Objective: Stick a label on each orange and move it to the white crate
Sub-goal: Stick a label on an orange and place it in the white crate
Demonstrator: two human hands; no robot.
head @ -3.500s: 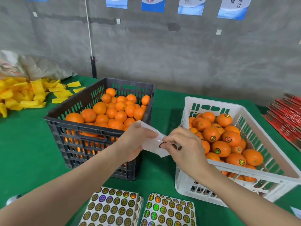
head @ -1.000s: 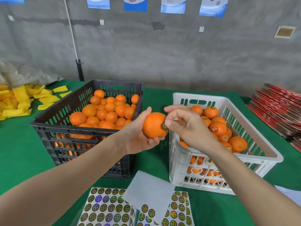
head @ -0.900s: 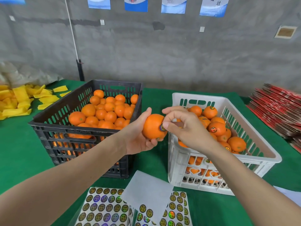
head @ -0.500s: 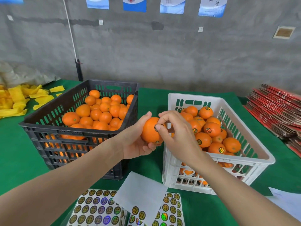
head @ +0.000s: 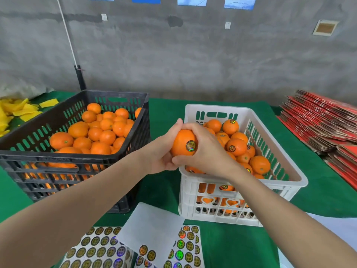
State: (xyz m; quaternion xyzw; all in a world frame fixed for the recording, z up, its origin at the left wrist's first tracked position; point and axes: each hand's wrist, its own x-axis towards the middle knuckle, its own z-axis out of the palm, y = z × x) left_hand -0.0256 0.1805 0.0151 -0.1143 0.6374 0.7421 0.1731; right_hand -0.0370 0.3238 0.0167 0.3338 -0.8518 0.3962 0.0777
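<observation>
An orange [head: 181, 144] with a round shiny label [head: 190, 146] stuck on its near side is held between both hands, just left of the white crate's near-left corner. My left hand [head: 164, 151] cups it from the left and below, thumb on top. My right hand [head: 208, 151] wraps it from the right, fingers over the top and thumb underneath. The white crate [head: 276, 182] holds several labelled oranges. The black crate [head: 63, 159] at left is full of unlabelled oranges.
Label sheets [head: 96, 248] and a mostly peeled white backing sheet [head: 152, 229] lie on the green cloth near me. Yellow scraps [head: 17, 111] are piled at far left. Red flattened cartons [head: 324, 128] are stacked at right. A grey wall stands behind.
My right hand went from pressing the label with its fingertips to wrapping round the orange. The orange has shifted slightly right toward the white crate.
</observation>
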